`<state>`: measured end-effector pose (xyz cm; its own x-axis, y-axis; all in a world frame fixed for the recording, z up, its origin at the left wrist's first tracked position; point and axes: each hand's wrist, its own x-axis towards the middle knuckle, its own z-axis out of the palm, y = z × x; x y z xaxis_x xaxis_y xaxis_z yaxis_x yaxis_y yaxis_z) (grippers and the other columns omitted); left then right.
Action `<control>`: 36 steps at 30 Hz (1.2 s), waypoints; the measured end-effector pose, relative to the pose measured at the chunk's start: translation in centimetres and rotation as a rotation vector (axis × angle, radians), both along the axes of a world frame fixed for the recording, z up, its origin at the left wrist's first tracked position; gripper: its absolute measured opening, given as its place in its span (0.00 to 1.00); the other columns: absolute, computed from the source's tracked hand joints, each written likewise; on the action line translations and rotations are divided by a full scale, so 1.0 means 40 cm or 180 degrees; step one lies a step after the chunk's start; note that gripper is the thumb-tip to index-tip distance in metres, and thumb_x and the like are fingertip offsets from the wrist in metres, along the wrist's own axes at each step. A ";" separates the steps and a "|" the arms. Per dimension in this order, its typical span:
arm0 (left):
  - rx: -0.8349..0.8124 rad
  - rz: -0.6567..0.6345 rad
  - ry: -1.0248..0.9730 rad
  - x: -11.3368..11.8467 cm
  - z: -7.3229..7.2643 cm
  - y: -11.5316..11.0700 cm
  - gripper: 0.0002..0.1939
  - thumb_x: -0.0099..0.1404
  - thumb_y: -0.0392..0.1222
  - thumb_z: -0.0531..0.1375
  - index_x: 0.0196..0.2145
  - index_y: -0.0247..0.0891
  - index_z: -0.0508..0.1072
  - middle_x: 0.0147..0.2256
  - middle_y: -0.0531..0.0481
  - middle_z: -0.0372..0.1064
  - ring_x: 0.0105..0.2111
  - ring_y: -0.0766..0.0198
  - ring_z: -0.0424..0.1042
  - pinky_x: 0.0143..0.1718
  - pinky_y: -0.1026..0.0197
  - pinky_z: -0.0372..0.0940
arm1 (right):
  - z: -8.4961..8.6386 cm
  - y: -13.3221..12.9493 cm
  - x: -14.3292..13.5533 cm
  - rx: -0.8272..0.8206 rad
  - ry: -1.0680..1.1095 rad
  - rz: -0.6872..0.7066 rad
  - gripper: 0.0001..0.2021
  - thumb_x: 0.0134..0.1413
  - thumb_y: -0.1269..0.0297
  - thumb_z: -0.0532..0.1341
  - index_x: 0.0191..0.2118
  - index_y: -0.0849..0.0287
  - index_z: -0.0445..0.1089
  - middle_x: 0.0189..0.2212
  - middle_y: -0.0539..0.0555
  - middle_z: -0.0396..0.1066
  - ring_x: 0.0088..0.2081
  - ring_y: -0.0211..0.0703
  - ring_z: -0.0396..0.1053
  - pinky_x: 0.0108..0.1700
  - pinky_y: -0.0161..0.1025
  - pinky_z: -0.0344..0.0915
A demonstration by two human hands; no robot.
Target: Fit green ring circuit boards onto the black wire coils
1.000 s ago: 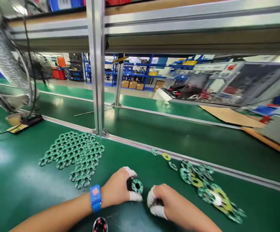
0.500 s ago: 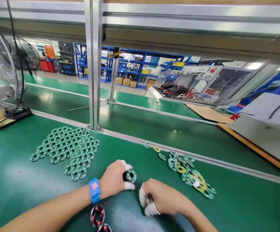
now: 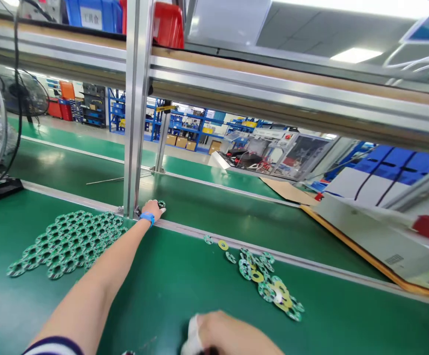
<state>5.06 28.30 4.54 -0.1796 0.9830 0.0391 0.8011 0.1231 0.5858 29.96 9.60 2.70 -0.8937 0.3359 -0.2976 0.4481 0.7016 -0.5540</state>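
Note:
My left hand (image 3: 153,210), with a blue wrist strap (image 3: 148,217), reaches past the metal rail beside the upright post. Its fingers are closed on a small round part (image 3: 161,203) with a green-and-white ring face. At the bottom edge is my right hand (image 3: 214,335), with white finger covers; its fingertips are partly cut off and blurred. On the left of the green table lies a group of green ring parts (image 3: 77,241), partly hidden by my left forearm. Loose green rings (image 3: 244,269) and yellow rings (image 3: 257,276) lie in a scattered pile at the right.
An upright metal post (image 3: 133,113) stands beside my left hand. The metal rail (image 3: 192,230) crosses the table. A shelf beam (image 3: 273,93) runs overhead. At the right leans a grey panel with an orange edge (image 3: 347,241). A fan and cables are at the left.
My left hand has moved forward over the rail with the round part in it. My right hand has moved down towards the bottom edge. The view has tilted up, showing bins above the shelf beam.

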 end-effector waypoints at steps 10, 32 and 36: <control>-0.0352 -0.2332 -0.0946 0.072 -0.068 -0.368 0.38 0.43 0.24 0.59 0.55 0.36 0.63 0.47 0.48 0.70 0.43 0.60 0.69 0.48 0.61 0.63 | -0.015 0.033 -0.031 0.0083 0.1331 -0.1811 0.21 0.41 0.75 0.62 0.46 0.57 0.67 0.39 0.54 0.67 0.34 0.43 0.66 0.34 0.36 0.66; 0.0439 -0.2665 -0.0852 0.088 -0.099 -0.429 0.14 0.58 0.37 0.61 0.44 0.39 0.72 0.41 0.49 0.72 0.41 0.59 0.67 0.44 0.63 0.60 | 0.007 0.048 0.011 0.1790 0.1134 -0.1586 0.14 0.59 0.63 0.52 0.46 0.57 0.70 0.39 0.56 0.74 0.38 0.47 0.71 0.42 0.41 0.66; 0.0397 -0.2635 -0.0862 0.088 -0.106 -0.426 0.19 0.57 0.38 0.62 0.48 0.40 0.71 0.44 0.47 0.71 0.42 0.58 0.68 0.46 0.61 0.60 | 0.018 0.168 0.109 0.1932 0.0234 -0.3247 0.16 0.52 0.65 0.56 0.45 0.62 0.71 0.41 0.61 0.71 0.40 0.55 0.69 0.43 0.47 0.64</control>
